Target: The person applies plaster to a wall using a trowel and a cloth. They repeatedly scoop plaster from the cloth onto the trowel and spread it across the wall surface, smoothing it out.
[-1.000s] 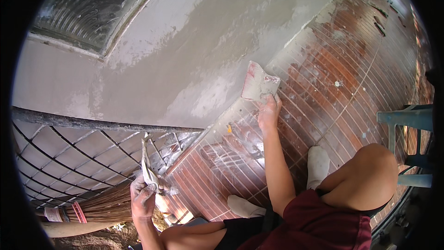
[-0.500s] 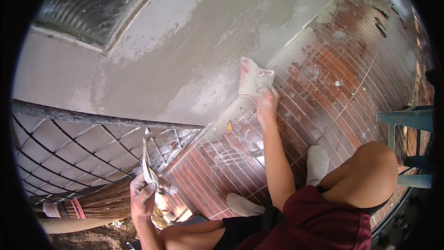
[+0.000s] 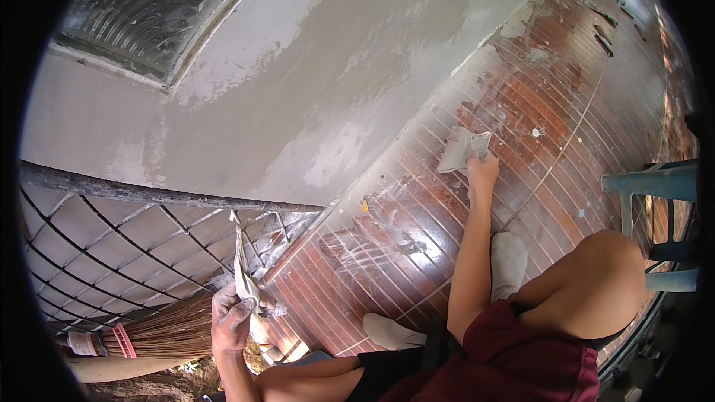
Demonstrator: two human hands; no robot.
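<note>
My right hand (image 3: 482, 171) grips a flat, pale putty spreader (image 3: 459, 150), smeared with whitish paste. It is above the tiled floor, a short way out from the base of the wall (image 3: 350, 74), whose grey-white coating has damp-looking darker patches. At the lower left, my left hand (image 3: 230, 321) has its paste-covered fingers closed on a twisted, whitish strip like a rag (image 3: 243, 272). The strip's top end reaches up beside the metal lattice; whether it is fastened there I cannot tell.
A black diagonal lattice (image 3: 112, 249) stands at the left, with a straw broom (image 3: 167, 327) below it. A smeared glass pane (image 3: 141, 22) is at the upper left. Red-brown tiles (image 3: 402, 283) carry white splashes. A blue-green plastic stool (image 3: 648, 184) stands at the right.
My right hand has drawn the spreader away from the wall's lower edge, to the right and slightly down over the tiles. My left hand has hardly moved and still holds the strip.
</note>
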